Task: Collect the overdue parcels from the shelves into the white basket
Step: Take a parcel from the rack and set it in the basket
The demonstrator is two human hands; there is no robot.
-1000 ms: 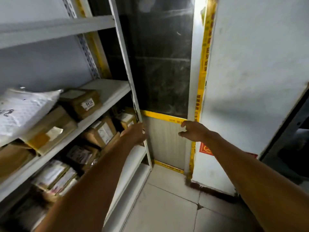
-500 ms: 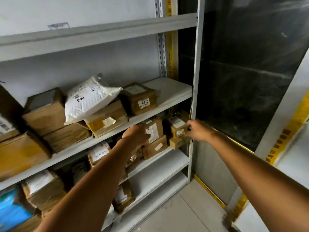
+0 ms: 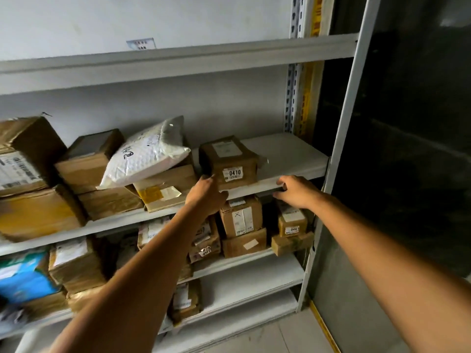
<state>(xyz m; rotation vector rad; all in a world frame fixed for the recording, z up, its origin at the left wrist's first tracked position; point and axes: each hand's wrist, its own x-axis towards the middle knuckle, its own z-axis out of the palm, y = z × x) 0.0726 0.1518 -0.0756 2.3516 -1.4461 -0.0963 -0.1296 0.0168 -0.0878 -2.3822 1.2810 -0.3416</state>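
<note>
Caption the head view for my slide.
Left hand and right hand reach for the carton labelled 0410 on a parcel-crowded shelf.

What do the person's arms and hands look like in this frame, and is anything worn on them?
Both forearms are bare to the frame edge; no sleeves show. The left hand and right hand are ungloved, with no watch, bracelet or ring on the sides in view.

Dim, soft light; shadowed lower shelves; blurred, bowed edges.
</note>
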